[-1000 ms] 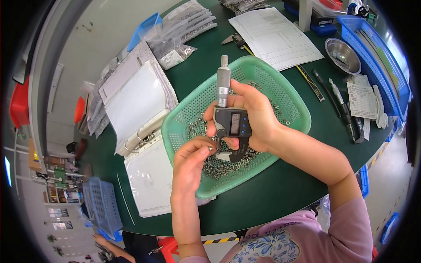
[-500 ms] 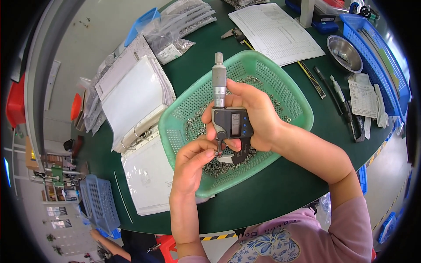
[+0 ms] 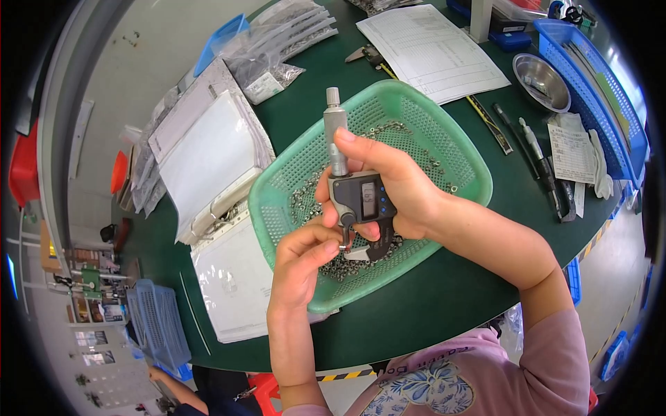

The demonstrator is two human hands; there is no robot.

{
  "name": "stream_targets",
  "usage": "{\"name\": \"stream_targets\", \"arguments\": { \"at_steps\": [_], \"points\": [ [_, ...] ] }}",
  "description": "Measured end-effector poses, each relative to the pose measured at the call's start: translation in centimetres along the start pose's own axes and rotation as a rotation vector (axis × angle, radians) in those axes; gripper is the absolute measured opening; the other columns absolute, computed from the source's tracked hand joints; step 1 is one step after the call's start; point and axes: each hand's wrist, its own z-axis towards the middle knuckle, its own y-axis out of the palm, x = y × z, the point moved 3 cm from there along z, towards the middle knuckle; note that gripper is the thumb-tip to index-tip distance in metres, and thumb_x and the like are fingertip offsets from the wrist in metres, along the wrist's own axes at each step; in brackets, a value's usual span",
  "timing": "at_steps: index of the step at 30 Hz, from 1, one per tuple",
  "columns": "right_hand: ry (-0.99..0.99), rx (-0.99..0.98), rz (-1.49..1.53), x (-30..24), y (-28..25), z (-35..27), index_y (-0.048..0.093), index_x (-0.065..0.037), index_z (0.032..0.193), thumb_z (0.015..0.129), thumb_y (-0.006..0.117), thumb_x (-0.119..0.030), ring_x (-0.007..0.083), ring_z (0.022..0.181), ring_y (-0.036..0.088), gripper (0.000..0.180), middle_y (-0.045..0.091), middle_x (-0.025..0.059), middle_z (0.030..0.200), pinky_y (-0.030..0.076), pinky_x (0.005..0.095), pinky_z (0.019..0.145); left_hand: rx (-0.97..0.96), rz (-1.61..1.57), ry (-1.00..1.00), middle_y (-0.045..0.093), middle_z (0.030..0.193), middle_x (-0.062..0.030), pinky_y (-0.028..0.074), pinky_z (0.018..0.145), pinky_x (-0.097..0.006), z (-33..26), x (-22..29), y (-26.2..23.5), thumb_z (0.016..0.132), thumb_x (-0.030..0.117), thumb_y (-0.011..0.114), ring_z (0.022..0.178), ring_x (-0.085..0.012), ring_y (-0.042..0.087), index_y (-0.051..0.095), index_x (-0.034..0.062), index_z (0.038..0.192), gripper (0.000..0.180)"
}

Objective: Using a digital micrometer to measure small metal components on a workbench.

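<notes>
Micrometer (image 3: 352,186) has a satin metal barrel (image 3: 336,154) and matt plastic housing (image 3: 352,196); small parts (image 3: 305,204) are shiny metal; basket (image 3: 459,147) is smooth plastic.

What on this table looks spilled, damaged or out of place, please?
Nothing stands out. The loose metal parts lie inside the green basket, none visibly spilled, and the micrometer shows no visible damage.
</notes>
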Motion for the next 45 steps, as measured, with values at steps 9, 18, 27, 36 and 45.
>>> {"name": "stream_targets", "arguments": {
  "at_steps": [9,18,27,36,45],
  "points": [
    [0.017,0.015,0.010,-0.03,0.13,-0.16,0.056,0.000,0.079,0.083,0.037,-0.054,0.0131,0.039,0.046,0.057,0.059,0.0102,0.063,0.036,0.0218,0.036,0.027,-0.016,0.017,0.051,0.083,-0.0039,0.034,0.070,-0.025,0.01,0.04,-0.14,0.074,0.008,0.056,0.077,-0.0113,0.045,0.056,-0.0021,0.080,0.012],
    [-0.008,0.008,-0.007,-0.11,-0.07,-0.10,0.055,0.001,0.082,0.085,0.031,-0.053,0.0142,0.040,0.046,0.059,0.059,0.0111,0.065,0.036,0.0228,0.036,-0.015,0.024,0.009,0.052,0.087,-0.0048,0.036,0.072,-0.024,0.12,-0.03,-0.28,0.076,0.006,0.059,0.079,-0.0112,0.047,0.057,-0.0026,0.081,0.010],
    [-0.011,0.018,0.054,-0.02,-0.33,0.07,0.053,0.002,0.087,0.086,0.024,-0.050,0.0165,0.042,0.047,0.060,0.059,0.0137,0.068,0.039,0.0239,0.039,0.042,0.021,0.093,0.054,0.086,-0.0071,0.038,0.075,-0.025,0.08,0.03,-0.47,0.074,0.000,0.062,0.080,-0.0124,0.049,0.060,-0.0029,0.082,0.008],
    [0.000,0.008,0.060,0.01,-0.24,0.10,0.054,0.002,0.087,0.084,0.026,-0.052,0.0161,0.043,0.048,0.060,0.059,0.0133,0.068,0.038,0.0233,0.039,0.023,0.000,0.109,0.054,0.086,-0.0073,0.039,0.074,-0.025,0.08,-0.07,-0.41,0.073,0.000,0.063,0.080,-0.0130,0.050,0.060,-0.0029,0.080,0.009],
    [-0.042,0.043,-0.007,-0.13,-0.14,0.05,0.056,0.001,0.081,0.083,0.035,-0.052,0.0151,0.039,0.046,0.057,0.059,0.0119,0.064,0.037,0.0232,0.037,0.024,-0.006,0.097,0.053,0.087,-0.0069,0.040,0.072,-0.024,0.10,0.04,-0.21,0.073,0.000,0.064,0.079,-0.0125,0.050,0.060,-0.0032,0.080,0.009]
  ]
}}
